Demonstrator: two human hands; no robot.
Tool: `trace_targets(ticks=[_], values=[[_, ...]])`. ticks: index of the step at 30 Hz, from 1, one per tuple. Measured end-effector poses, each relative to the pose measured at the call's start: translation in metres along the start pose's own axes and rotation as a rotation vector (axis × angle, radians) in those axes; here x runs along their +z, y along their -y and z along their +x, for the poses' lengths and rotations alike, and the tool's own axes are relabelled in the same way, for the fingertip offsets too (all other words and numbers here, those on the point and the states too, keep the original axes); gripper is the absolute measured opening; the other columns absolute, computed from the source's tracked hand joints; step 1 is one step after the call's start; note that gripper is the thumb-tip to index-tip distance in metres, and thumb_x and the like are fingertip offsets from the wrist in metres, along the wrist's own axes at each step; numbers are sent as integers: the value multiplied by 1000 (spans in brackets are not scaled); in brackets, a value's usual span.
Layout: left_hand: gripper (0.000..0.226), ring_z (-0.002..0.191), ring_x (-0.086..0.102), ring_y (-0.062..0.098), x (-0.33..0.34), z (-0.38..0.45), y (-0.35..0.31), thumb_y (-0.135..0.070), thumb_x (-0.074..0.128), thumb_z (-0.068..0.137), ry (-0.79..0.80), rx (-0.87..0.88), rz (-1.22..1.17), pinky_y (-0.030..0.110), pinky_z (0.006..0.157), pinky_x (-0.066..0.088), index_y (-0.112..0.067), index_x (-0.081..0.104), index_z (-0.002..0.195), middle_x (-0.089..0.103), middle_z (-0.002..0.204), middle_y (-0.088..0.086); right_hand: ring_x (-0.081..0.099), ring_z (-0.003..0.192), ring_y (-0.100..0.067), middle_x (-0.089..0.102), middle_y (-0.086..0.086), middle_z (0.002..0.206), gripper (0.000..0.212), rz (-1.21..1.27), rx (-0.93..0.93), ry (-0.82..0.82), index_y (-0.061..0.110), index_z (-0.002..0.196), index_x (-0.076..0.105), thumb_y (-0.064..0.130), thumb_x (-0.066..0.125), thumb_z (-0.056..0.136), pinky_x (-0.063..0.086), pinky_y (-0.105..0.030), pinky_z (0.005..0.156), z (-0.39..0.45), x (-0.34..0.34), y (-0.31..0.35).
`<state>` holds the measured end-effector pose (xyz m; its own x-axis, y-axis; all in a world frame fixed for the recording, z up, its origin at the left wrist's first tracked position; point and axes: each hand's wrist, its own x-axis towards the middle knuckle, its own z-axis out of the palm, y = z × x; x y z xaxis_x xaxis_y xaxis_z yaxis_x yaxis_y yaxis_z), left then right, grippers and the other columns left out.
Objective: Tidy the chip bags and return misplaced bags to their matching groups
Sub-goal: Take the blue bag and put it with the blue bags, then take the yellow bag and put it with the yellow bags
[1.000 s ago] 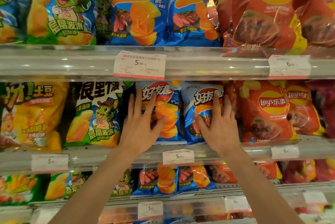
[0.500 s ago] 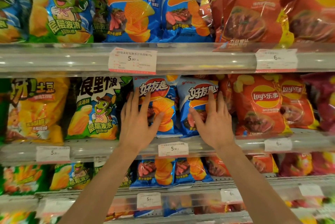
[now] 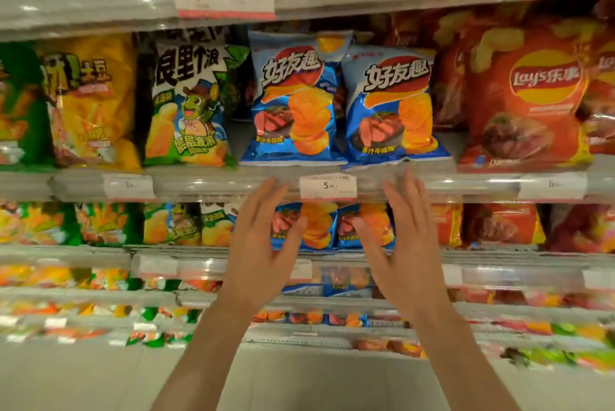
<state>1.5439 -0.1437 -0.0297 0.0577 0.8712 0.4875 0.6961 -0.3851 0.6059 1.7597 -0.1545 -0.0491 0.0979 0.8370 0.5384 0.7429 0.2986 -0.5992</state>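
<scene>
Two blue chip bags stand upright side by side on the middle shelf: the left blue bag (image 3: 293,101) and the right blue bag (image 3: 392,107). My left hand (image 3: 263,244) and my right hand (image 3: 402,244) hover below them, in front of the shelf edge (image 3: 233,184) and the lower row of smaller blue bags (image 3: 316,227). Both hands have straight, spread fingers and hold nothing. Neither hand touches the two upper blue bags.
A green-and-black frog bag (image 3: 189,107) stands left of the blue bags, a yellow bag (image 3: 90,104) further left. Red Lay's bags (image 3: 532,101) fill the right side. A price tag (image 3: 327,186) hangs between my hands. Lower shelves hold more bags, blurred.
Both hands came off the two blue bags and dropped below the shelf edge. The view tilted downward, so the shelves sit higher in frame.
</scene>
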Motion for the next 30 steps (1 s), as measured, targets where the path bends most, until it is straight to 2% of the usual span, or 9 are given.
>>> trace_targets(ticks=[4,6,8,10,12,16,19,24,30], values=[[56,146,26,-9,-6,-33,10,-48,55,100,95,-137,-60,15,116,30,-37,39,152,35,160,-15,12,154,1,21,7,169,71,119,140,85,28,157,36,65,44,97,29,-39,122,-36,8,6],[50,130,31,-25,-11,-42,14,-38,60,100,97,-181,-116,-2,92,38,-45,39,146,34,148,-30,35,150,-16,37,5,162,52,192,205,143,49,143,46,70,41,95,41,-48,115,-50,13,13],[50,119,37,-31,-17,-50,22,-31,62,100,112,-234,-174,-4,77,42,-46,41,144,33,142,-35,58,131,-24,59,7,143,37,240,279,172,65,129,44,75,39,93,53,-53,99,-62,21,18],[51,121,38,-30,-26,-55,38,-32,61,100,157,-264,-194,-2,88,42,-40,45,148,41,148,-24,66,113,-9,68,13,124,56,240,348,200,51,145,35,73,41,94,57,-50,91,-73,33,23],[51,129,48,-12,-37,-57,59,-38,60,99,196,-279,-201,16,102,48,-43,45,147,45,152,-18,64,110,-1,64,20,120,67,228,402,203,37,152,36,67,46,93,56,-46,94,-81,45,32],[48,112,62,-7,-72,-56,100,-31,61,100,245,-270,-276,24,89,56,-50,47,142,54,143,-21,64,105,2,62,32,113,71,208,454,148,29,150,44,65,49,89,57,-39,91,-89,72,67],[47,109,63,-4,-112,-54,142,-26,60,100,267,-234,-299,29,85,56,-56,47,135,59,133,-26,61,101,8,62,21,121,64,168,489,115,36,147,44,64,49,91,56,-29,85,-94,106,107],[42,102,63,-9,-185,-55,216,-27,62,99,302,-254,-318,26,91,54,-37,55,140,59,123,-32,63,99,7,64,21,115,61,137,544,49,30,145,48,59,50,91,57,-34,86,-101,166,189],[39,100,62,-8,-249,-56,264,-28,63,99,264,-325,-404,21,81,51,-48,54,131,64,114,-31,64,101,2,63,17,119,68,73,528,70,28,148,46,64,47,90,57,-37,87,-109,213,251]])
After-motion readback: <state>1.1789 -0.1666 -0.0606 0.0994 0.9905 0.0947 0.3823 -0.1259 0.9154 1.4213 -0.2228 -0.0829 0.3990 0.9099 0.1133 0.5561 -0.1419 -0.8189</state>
